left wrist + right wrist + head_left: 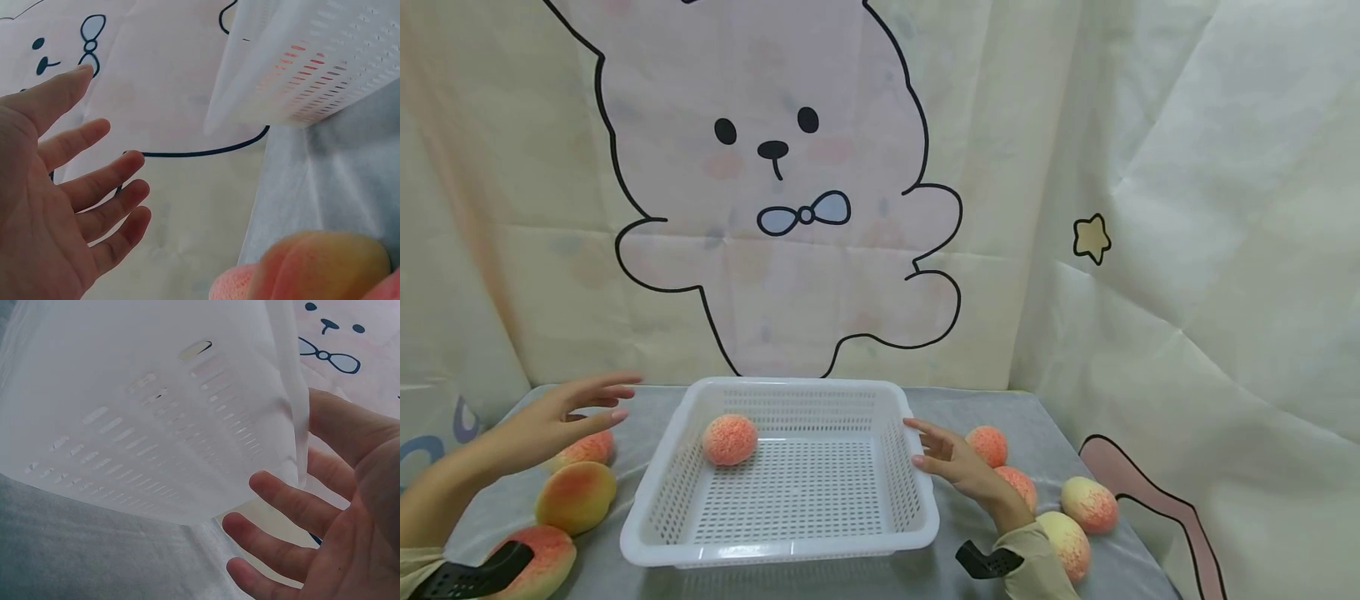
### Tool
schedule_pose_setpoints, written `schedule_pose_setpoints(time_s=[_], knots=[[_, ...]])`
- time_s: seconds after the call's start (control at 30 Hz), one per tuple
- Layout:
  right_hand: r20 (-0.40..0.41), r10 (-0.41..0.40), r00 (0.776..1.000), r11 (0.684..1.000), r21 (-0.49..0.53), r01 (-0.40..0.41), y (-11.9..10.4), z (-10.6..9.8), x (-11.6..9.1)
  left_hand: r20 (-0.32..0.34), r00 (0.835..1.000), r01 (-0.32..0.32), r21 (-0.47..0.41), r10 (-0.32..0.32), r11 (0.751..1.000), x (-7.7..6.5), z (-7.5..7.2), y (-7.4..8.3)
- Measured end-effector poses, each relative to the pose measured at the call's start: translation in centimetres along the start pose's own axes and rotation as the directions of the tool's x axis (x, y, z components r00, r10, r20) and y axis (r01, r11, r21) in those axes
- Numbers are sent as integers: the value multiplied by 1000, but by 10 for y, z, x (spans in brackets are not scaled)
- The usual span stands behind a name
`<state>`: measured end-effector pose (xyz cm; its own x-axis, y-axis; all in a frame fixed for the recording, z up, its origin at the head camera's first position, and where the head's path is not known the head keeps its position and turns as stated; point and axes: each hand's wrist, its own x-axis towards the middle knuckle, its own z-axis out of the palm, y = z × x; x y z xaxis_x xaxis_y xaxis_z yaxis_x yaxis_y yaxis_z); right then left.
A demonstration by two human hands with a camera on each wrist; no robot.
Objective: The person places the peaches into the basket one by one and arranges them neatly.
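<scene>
A white perforated plastic basket [779,550] stands on the cloth-covered table, with one pink-orange peach [730,440] inside near its left wall. My left hand [576,417] hovers left of the basket, above several peaches, its fingers spread and holding nothing. The left wrist view shows that palm [44,212] apart from the basket's side wall [337,56]. My right hand [958,462] is at the basket's right rim, fingertips right at the edge. From the right wrist, the thumb and one finger pass behind the rim [300,425], while the other fingers [275,547] extend loosely outside the wall.
Left of the basket lie a yellow-red peach [576,497], a pink peach [587,450] and a larger peach [542,558]. More peaches, including a yellow-pink one [1088,504], lie to the right. A printed curtain [985,317] hangs behind the grey tablecloth [955,408].
</scene>
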<state>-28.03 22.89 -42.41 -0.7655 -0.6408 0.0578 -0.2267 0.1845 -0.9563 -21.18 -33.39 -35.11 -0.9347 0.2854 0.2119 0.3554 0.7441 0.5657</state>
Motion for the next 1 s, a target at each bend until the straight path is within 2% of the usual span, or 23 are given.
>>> schedule_pose_setpoints(time_s=[0.1,0.23,0.47,0.63,0.73,0.9,1.0], knots=[[3,-6,1000,1000,5,6,-1,0,1,-14,1000,4,-14,-4,1000,-9,-3,-10],[1,-6,1000,1000,4,6,-1,0,1,-13,999,43,-24,-44,999,-21,-7,-22],[-10,-12,1000,1000,-7,11,0,-1,0,25,976,216,28,-217,976,-35,-15,-31],[-19,-6,1000,1000,-3,6,-1,0,-1,42,983,181,8,-181,983,-50,-17,-49],[-15,-8,1000,1000,2,8,-2,0,-1,112,980,167,-30,-162,986,-60,-17,-66],[-11,-5,1000,1000,8,5,-3,-1,-1,276,938,251,-127,-209,960,-71,-19,-92],[-6,-10,1000,1000,14,10,-2,-1,0,364,902,310,-172,-232,935,-77,-18,-106]])
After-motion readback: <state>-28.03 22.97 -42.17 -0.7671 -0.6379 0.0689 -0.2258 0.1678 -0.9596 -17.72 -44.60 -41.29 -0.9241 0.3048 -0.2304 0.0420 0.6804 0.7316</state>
